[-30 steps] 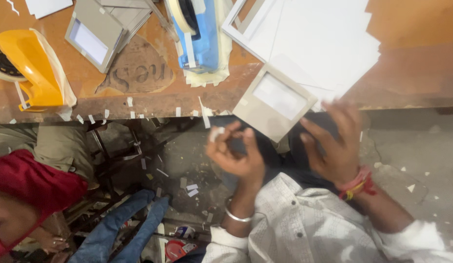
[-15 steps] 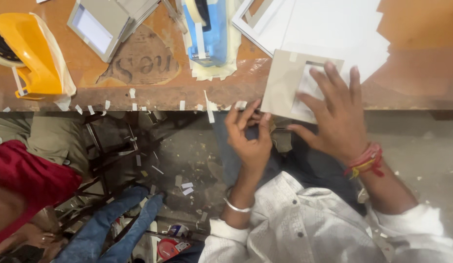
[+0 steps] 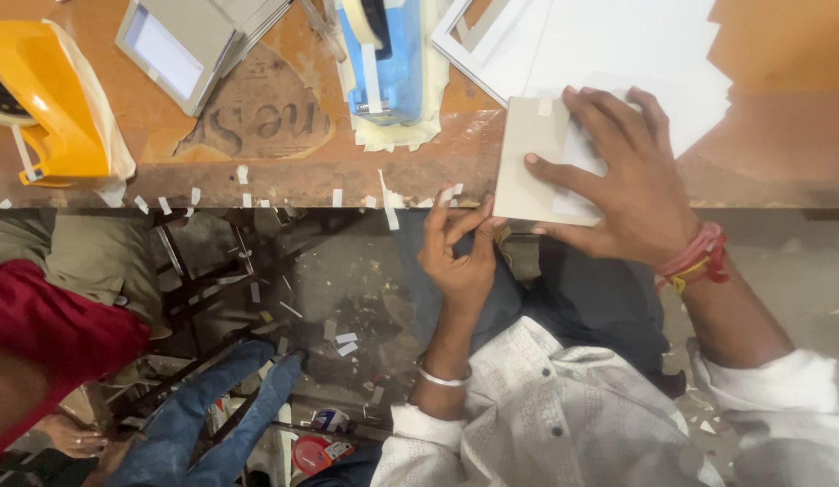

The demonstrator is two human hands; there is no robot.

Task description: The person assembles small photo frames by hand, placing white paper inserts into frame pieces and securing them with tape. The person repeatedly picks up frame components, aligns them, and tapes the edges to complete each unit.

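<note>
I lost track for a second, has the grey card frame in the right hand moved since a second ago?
Yes. The grey card frame was held tilted off the table edge; now it lies flat on the tabletop, pressed by the right hand.

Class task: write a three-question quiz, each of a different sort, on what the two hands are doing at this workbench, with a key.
1. True or false: the right hand presses flat on a grey card frame.
2. The left hand pinches: A) scissors B) a small tape strip C) a pen.
3. Which colour is the tape dispenser behind the bench edge?

Key: 1 true; 2 B; 3 blue.
</note>
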